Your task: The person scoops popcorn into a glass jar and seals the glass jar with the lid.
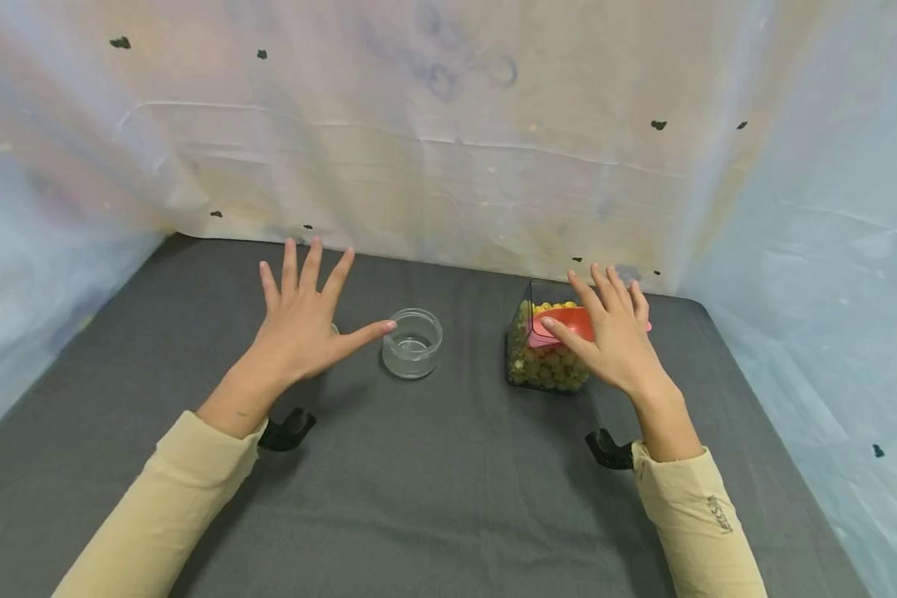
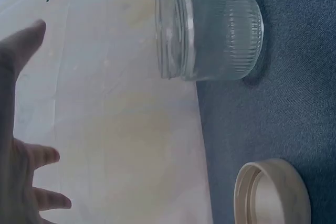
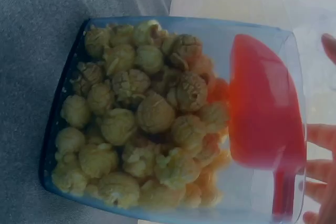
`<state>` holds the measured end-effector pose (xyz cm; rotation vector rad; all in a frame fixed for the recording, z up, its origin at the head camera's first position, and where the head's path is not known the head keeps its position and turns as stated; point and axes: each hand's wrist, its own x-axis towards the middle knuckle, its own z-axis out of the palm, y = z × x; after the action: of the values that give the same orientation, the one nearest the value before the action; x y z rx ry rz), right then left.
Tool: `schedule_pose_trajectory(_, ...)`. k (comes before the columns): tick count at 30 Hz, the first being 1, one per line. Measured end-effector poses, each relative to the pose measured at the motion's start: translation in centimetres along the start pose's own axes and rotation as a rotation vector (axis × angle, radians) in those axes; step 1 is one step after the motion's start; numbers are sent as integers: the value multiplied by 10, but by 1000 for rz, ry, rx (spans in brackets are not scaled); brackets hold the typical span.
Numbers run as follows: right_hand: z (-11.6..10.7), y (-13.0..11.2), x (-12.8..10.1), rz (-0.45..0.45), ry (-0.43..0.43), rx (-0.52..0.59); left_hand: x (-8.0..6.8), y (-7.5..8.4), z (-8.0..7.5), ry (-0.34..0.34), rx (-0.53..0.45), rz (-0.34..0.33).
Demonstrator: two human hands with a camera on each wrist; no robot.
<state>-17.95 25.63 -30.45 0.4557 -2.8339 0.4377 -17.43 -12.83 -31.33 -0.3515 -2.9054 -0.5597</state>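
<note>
Left wrist: ribbed round glass jar (image 2: 215, 30)

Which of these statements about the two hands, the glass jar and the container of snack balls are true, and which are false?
1. The glass jar has its lid screwed on. False: the jar is open, and the beige lid lies on the grey cloth beside it.
2. A red scoop lies in the clear container on the yellowish snack balls. True.
3. The left hand grips the jar. False: its fingers are spread, and it holds nothing.
4. The right hand is above the container with straight fingers. True.
5. The jar is full of snack balls. False: it looks empty.
</note>
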Motion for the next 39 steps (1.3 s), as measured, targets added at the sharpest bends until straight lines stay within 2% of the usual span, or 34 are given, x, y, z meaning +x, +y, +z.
schedule_pose_trajectory(6, -1, 5, -4, -88, 88, 8, 4, 3, 5, 56, -22, 5)
schedule_pose_trajectory(12, 0, 13, -6, -174, 179, 13, 7, 7, 10, 129, -33, 43)
schedule_pose_trajectory(18, 1, 20, -7, -252, 316, 14, 10, 12, 17, 196, -69, 91)
schedule_pose_trajectory(21, 1, 25, -7, -251, 347, 17, 11, 15, 22, 226, -120, 114)
schedule_pose_trajectory(27, 1, 35, -11, -220, 344, 50, 16, 27, 31, 271, -215, 148)
schedule_pose_trajectory(34, 0, 39, -16, -176, 348, 93, 21, 44, 37, 242, -267, 175)
schedule_pose_trajectory(39, -1, 45, -18, -166, 354, 120, 26, 57, 43, 203, -302, 170)
